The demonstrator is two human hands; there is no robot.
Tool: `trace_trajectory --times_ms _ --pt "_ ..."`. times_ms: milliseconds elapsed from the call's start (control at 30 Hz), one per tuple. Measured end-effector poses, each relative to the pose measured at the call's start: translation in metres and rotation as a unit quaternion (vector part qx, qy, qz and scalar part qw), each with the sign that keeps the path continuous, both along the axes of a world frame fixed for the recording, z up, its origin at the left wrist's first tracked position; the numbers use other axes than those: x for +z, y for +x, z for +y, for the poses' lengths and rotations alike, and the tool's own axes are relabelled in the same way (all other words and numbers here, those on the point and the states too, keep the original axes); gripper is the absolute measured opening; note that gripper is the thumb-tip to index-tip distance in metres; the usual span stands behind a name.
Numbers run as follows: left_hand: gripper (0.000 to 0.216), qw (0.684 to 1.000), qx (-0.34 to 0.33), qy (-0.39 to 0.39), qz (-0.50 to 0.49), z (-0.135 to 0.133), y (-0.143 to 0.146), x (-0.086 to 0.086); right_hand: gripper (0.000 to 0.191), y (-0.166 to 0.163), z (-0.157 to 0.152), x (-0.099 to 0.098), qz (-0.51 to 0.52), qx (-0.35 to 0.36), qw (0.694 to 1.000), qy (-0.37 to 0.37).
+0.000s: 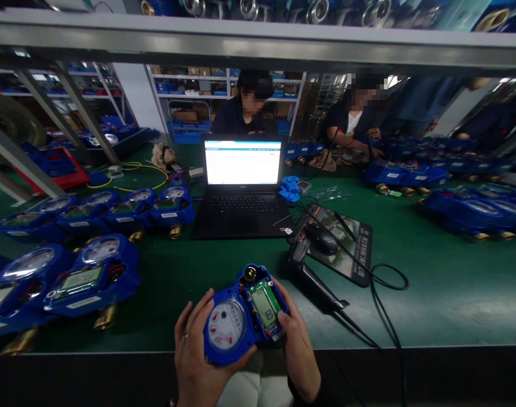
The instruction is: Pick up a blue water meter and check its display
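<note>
Between my two hands is a blue water meter (250, 339), held tilted at the table's front edge. Its round dial lies on the left, and a green circuit board with a small lit-digit display (265, 308) sits in the open housing on the right. My left hand (196, 350) wraps the dial side, thumb underneath. Closed on the display side is my right hand (298, 339), its thumb resting at the board's lower right corner. A black barcode scanner (311, 277) lies just beyond my right hand.
A black laptop (241, 209) stands open ahead. A mouse (321, 238) rests on a printed mouse pad (359, 260), with loose cables trailing right. Several blue meters (92, 271) line the left; more (478, 209) lie right. A shelf (258, 42) spans overhead. Co-workers (241, 113) sit opposite.
</note>
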State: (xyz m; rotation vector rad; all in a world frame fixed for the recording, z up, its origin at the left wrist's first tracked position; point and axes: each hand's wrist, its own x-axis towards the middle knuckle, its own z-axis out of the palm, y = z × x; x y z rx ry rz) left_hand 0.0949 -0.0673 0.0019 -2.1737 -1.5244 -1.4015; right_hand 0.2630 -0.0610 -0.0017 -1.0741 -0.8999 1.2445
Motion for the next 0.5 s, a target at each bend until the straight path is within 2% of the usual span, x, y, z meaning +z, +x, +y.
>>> trace_trajectory --times_ms 500 --pt "0.078 1.000 0.008 -0.009 -0.002 0.0010 -0.0005 -0.0001 0.050 0.0009 0.0025 -0.0026 0.012 0.003 1.000 -0.003"
